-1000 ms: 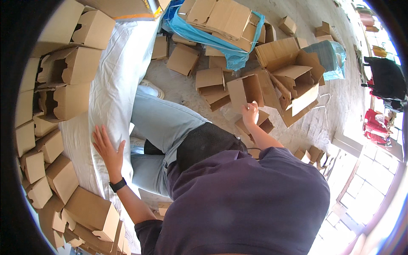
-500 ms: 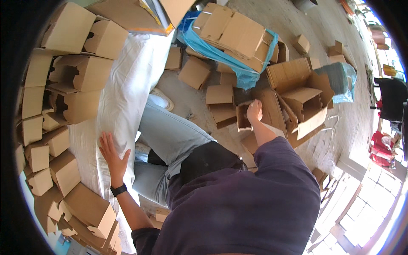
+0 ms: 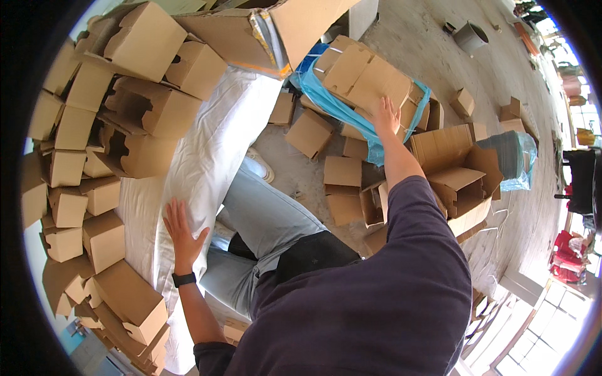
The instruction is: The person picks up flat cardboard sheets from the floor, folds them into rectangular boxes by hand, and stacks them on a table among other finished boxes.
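Note:
My left hand (image 3: 185, 233) lies flat with fingers spread on a white cloth (image 3: 210, 135) that covers a long surface beside my legs. My right hand (image 3: 387, 118) reaches out over a stack of flattened cardboard boxes (image 3: 364, 75), its fingers stretched and nothing held in them. It is at the stack's near right edge; I cannot tell whether the fingertips touch the board. Blue plastic wrap (image 3: 338, 109) hangs loose around the stack. Below my right arm stands a small cardboard box (image 3: 371, 205), partly hidden by the sleeve.
Several folded cardboard boxes (image 3: 147, 37) are piled along the left side of the cloth. A larger taped carton (image 3: 235, 34) stands at its far end. On the floor, an open carton (image 3: 442, 147) holds another box. Wrapped bundle (image 3: 514, 156) and bucket (image 3: 470, 37) lie further right.
My right hand has left the small box on the floor and moved farther away, to the flattened boxes. My left hand stays on the cloth. The view has shifted slightly.

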A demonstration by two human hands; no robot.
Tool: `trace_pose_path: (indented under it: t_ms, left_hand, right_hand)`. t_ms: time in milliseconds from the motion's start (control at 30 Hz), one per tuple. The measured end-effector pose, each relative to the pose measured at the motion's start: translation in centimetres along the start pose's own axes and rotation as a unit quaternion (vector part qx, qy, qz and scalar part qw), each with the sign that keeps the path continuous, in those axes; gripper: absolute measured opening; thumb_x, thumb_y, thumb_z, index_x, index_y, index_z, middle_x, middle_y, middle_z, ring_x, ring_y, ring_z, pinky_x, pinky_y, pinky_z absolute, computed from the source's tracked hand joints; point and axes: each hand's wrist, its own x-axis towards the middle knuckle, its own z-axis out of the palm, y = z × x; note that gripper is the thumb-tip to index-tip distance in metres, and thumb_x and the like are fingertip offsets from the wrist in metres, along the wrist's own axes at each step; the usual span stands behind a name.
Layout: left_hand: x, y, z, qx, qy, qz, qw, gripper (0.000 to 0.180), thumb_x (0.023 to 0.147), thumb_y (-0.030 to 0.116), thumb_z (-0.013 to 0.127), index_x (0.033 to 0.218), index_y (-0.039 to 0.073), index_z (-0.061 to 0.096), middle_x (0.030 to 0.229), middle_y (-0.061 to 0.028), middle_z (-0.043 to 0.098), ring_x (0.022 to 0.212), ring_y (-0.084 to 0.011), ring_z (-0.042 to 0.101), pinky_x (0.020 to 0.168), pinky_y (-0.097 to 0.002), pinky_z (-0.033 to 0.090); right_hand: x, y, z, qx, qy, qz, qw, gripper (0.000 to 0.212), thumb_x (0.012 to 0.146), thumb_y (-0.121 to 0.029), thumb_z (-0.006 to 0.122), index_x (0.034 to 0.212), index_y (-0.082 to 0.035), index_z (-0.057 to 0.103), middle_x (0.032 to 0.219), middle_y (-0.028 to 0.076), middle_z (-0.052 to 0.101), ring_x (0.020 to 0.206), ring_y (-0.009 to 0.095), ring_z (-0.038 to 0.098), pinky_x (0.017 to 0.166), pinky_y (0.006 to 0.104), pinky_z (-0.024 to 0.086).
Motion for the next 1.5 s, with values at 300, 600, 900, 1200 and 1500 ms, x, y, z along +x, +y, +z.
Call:
trace_pose_path:
  t_ms: [300,600,900,1200,1500]
  left_hand:
    - [-0.3,0.1,-0.2,-0.013,0.011,0.002,1.0,0.096,0.081,0.057,0.065,0.152,0.009,0.022,0.16,-0.0142,0.015,0.147,-0.0393,0.009,0.115,-0.0607,0.004]
    - [0.2,0.6,0.1,-0.04,0.04,0.015,0.998,0.093,0.081,0.057,0.064,0.152,0.01,0.025,0.16,-0.0144,0.018,0.147,-0.04,0.011,0.115,-0.0612,0.004]
    - [-1.4,-0.5,0.7,-0.213,0.109,0.008,0.971,0.068,0.097,0.034,0.055,0.152,0.009,0.025,0.157,-0.017,0.026,0.147,-0.0328,0.017,0.118,-0.0509,0.008]
    - [-10.2,0.1,-0.9,-0.786,0.264,-0.066,0.555,0.071,0.101,0.054,0.037,0.15,0.003,0.028,0.144,-0.0129,0.047,0.132,-0.0246,0.047,0.108,-0.0391,0.038]
    - [-18.8,-4.5,-5.6,-0.645,0.427,-0.259,0.578,0.044,0.086,0.0,0.07,0.128,0.0,0.055,0.116,-0.0051,0.066,0.103,-0.011,0.061,0.091,-0.0256,0.049]
  right_hand:
    - [-4.5,2.8,0.1,-0.032,0.192,-0.16,0.968,0.036,0.09,-0.011,0.056,0.125,-0.003,0.055,0.134,0.013,0.056,0.128,0.027,0.051,0.111,0.0385,0.036]
    - [-14.3,5.5,-9.0,0.616,0.131,0.057,0.775,0.017,0.098,-0.015,0.056,0.11,-0.004,0.062,0.103,0.003,0.068,0.096,0.012,0.063,0.081,0.0261,0.048]
    - [-17.5,-6.9,-14.9,0.789,-0.256,-0.15,0.538,0.023,0.1,-0.013,0.054,0.119,-0.003,0.06,0.107,0.003,0.068,0.1,0.012,0.063,0.089,0.0286,0.049]
    - [-26.2,-30.8,-15.9,0.774,-0.459,-0.213,0.382,0.029,0.099,-0.01,0.054,0.128,-0.009,0.054,0.119,0.002,0.064,0.112,0.013,0.059,0.095,0.031,0.048]
    - [-35.1,-38.3,-13.3,0.561,-0.524,-0.248,0.591,0.035,0.093,-0.008,0.061,0.126,-0.004,0.05,0.114,0.007,0.06,0.109,0.019,0.061,0.087,0.0324,0.053]
